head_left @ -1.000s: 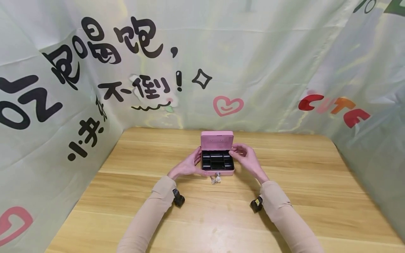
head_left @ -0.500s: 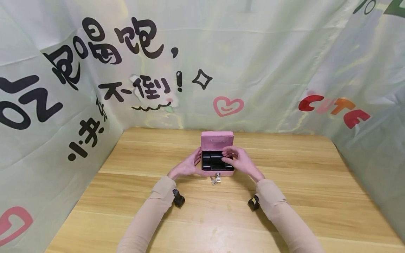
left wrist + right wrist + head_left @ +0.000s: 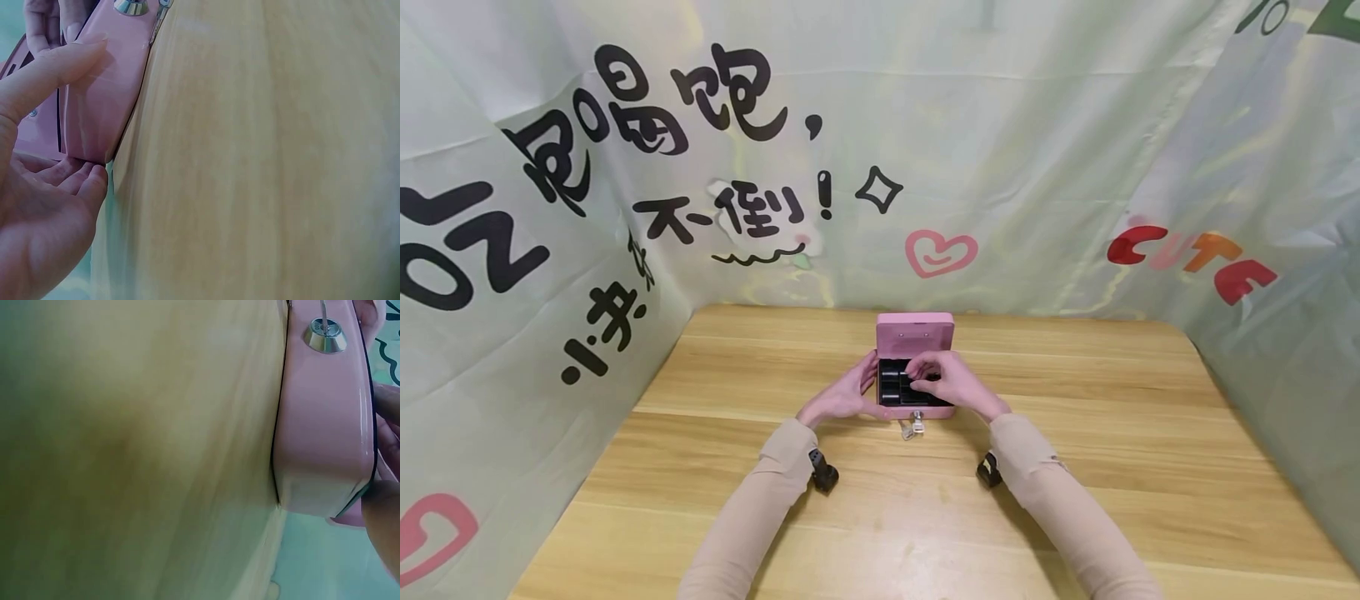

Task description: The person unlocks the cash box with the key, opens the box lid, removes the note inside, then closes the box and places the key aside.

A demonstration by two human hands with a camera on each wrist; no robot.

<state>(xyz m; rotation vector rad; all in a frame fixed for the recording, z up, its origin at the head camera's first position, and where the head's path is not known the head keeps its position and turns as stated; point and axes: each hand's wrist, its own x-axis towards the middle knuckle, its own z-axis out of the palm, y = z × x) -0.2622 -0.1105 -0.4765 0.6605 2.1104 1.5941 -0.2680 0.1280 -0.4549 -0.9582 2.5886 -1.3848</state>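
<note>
A pink cash box [image 3: 915, 412] sits on the table with its lid [image 3: 915, 337] raised and a black compartment tray [image 3: 890, 385] inside. My left hand [image 3: 847, 392] holds the box at its front left corner, thumb on the front wall and fingers against the left side. Over the right part of the tray is my right hand [image 3: 952, 383], fingers bent and apart from the thumb; nothing shows between them. The hand hides that part of the tray. On the front wall is a round lock [image 3: 325, 335] with a key in it; another key [image 3: 907, 431] hangs beside it.
The wooden table [image 3: 910, 508] extends on both sides and in front of the box. Printed fabric [image 3: 1037, 167] walls stand behind and on both sides. A small black camera [image 3: 824, 477] is strapped to the left wrist, another [image 3: 988, 471] to the right.
My right hand has moved left from the box's right edge to over the tray. The left hand and the box have stayed in place.
</note>
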